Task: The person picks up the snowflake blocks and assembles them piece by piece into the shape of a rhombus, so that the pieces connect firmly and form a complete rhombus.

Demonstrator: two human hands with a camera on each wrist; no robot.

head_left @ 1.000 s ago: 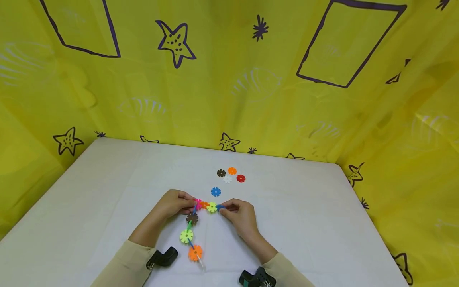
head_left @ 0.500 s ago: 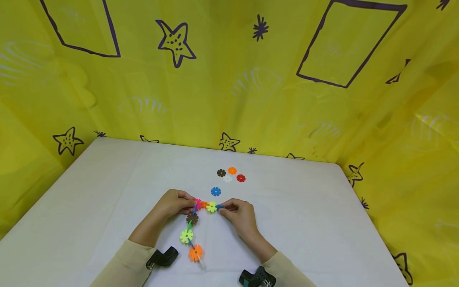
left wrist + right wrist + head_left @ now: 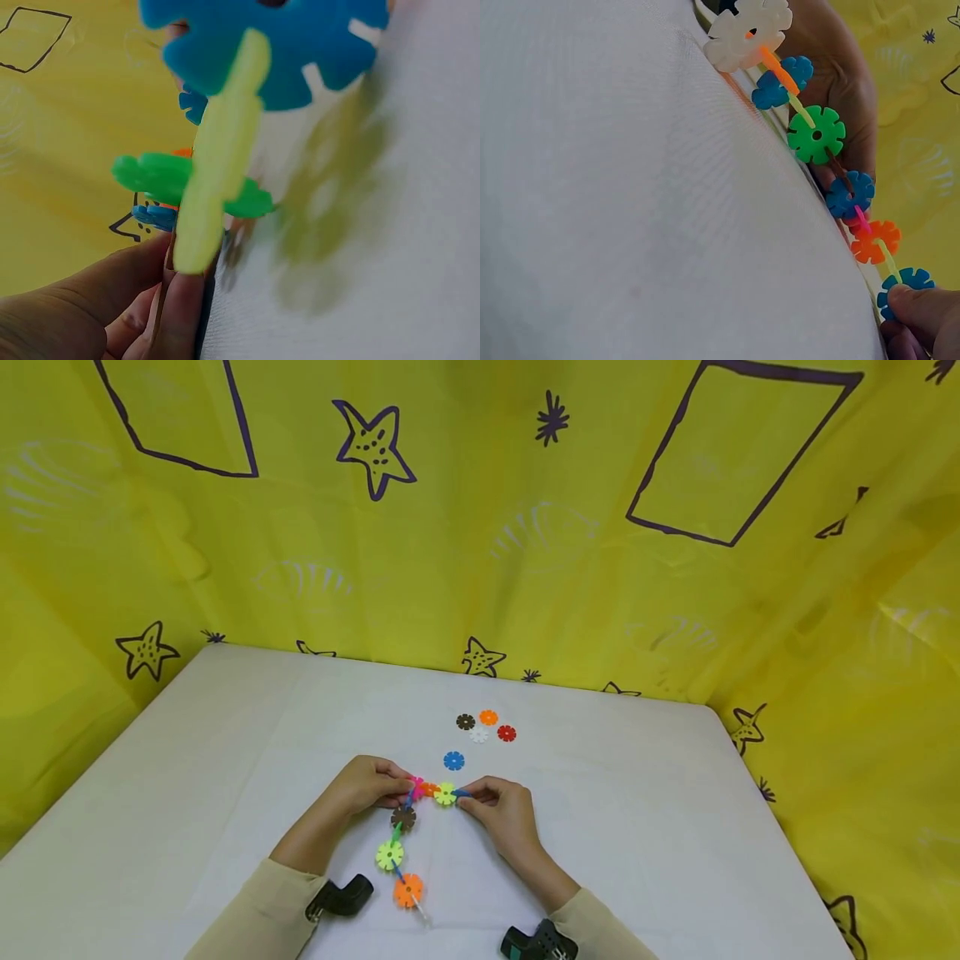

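**Two hands, one chain of plastic snowflake discs**

Two hands pinch a bent chain of coloured plastic snowflake discs (image 3: 408, 827) at mid-table: left hand (image 3: 367, 783) on the pink corner, right hand (image 3: 501, 806) on the blue end. Five loose discs (image 3: 480, 731) lie beyond. The white table (image 3: 637, 827) stretches bare towards every edge. Wrist views are blurred, cropped.

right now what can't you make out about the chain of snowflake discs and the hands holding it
- Head view: the pink disc end of the chain of plastic snowflake discs is partly covered by the left hand.
- Head view: the blue end disc is mostly hidden under the right hand.
- Left wrist view: the yellow-green disc is blurred and the blue disc is cut by the top edge.
- Right wrist view: only the right fingertips show.
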